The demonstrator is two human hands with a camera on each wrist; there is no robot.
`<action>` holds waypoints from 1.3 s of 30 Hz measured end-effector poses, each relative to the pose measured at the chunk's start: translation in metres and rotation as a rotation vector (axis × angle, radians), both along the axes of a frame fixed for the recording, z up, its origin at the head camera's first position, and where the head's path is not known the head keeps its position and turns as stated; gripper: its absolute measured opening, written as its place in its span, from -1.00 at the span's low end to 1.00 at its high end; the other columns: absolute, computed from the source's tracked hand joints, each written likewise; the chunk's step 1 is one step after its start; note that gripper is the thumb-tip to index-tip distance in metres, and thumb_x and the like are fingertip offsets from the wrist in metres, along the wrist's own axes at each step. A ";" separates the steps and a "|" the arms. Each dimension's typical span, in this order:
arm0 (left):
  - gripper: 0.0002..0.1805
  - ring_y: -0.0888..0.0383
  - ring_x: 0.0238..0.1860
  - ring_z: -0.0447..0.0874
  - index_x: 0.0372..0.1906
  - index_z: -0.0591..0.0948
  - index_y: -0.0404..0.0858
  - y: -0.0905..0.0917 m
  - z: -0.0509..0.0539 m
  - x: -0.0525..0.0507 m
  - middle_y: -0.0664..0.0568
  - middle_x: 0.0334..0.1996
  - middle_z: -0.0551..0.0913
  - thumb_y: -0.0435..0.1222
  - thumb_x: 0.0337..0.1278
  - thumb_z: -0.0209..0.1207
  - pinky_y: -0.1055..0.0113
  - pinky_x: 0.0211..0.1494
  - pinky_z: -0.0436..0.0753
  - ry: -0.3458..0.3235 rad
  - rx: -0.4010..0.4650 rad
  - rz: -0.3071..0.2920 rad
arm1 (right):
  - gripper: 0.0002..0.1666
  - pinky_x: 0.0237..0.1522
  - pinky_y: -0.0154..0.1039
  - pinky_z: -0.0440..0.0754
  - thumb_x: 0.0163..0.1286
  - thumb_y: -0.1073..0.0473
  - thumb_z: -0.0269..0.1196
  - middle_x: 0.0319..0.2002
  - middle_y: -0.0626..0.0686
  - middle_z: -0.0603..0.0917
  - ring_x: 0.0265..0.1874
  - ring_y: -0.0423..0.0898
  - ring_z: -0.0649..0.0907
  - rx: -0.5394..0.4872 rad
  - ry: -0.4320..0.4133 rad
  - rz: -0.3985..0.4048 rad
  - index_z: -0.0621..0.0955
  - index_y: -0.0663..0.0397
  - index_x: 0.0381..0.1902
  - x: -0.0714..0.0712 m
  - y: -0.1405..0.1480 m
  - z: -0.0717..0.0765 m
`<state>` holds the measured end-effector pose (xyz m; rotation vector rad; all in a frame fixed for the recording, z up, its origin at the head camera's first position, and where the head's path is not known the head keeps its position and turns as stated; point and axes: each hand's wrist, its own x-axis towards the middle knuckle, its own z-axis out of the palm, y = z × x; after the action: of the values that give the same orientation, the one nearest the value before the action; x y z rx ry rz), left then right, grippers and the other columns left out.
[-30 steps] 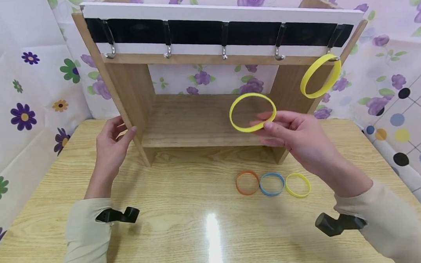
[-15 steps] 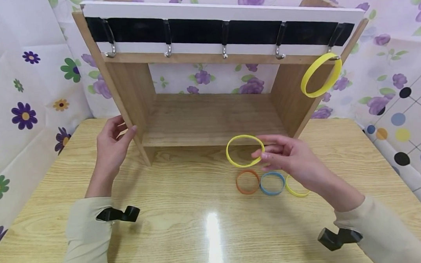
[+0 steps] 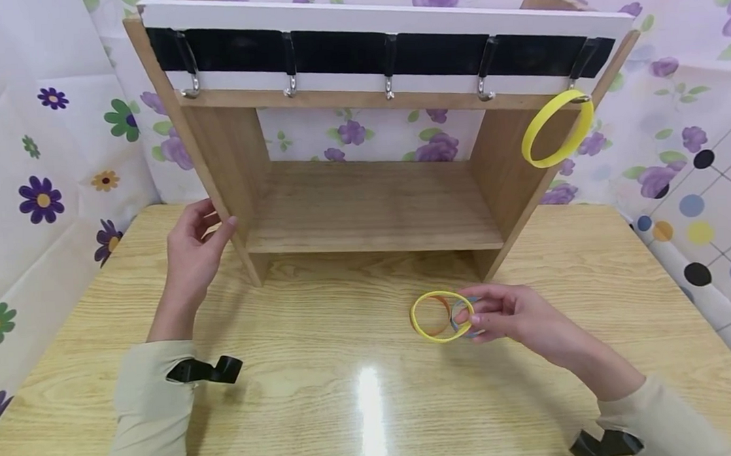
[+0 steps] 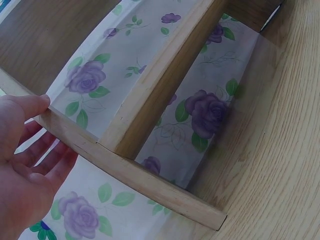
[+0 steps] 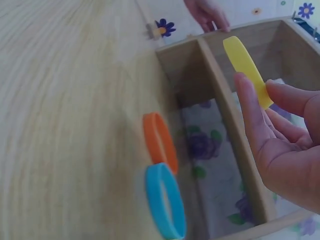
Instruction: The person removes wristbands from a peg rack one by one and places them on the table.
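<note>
In the head view, my left hand [image 3: 195, 252] holds the front edge of the left side panel of a wooden hook rack [image 3: 371, 207], thumb in front and fingers behind. My right hand [image 3: 522, 316] pinches a yellow wristband [image 5: 247, 67] between thumb and fingers, low over the table. Below it, an orange wristband [image 5: 151, 137] and a blue wristband [image 5: 156, 202] stand out in the right wrist view, lying side by side on the tabletop. From the head view, the blue one is partly covered by my right fingers. Another yellow wristband [image 3: 535, 127] hangs from the rightmost hook.
Several metal hooks line the rack's top bar, including the middle hook [image 3: 389, 87]; the others bear nothing. The wooden table [image 3: 305, 394] runs in front of the rack. Flowered sheets [image 3: 42, 269] cover the walls behind and at the left.
My right hand has lowered the yellow wristband from in front of the shelf to just over the table bands. It now hides the yellow band lying there. My left hand stays put.
</note>
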<state>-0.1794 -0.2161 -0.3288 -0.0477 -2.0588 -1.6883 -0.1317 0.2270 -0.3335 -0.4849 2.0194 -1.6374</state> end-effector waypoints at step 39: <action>-0.58 0.21 0.06 0.48 0.21 0.44 -0.36 -0.001 0.000 0.002 0.08 0.01 0.49 -0.36 0.28 0.17 0.47 0.10 0.51 -0.030 -0.035 0.001 | -0.43 -0.39 -0.21 0.69 0.35 0.22 0.27 -0.18 0.19 0.68 -0.27 0.04 0.71 0.135 -0.091 0.007 0.42 0.49 0.20 0.009 -0.007 -0.068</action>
<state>-0.1777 -0.2168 -0.3285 -0.0328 -2.1096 -1.6626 -0.1230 0.2204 -0.4010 -0.3619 2.0409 -1.4800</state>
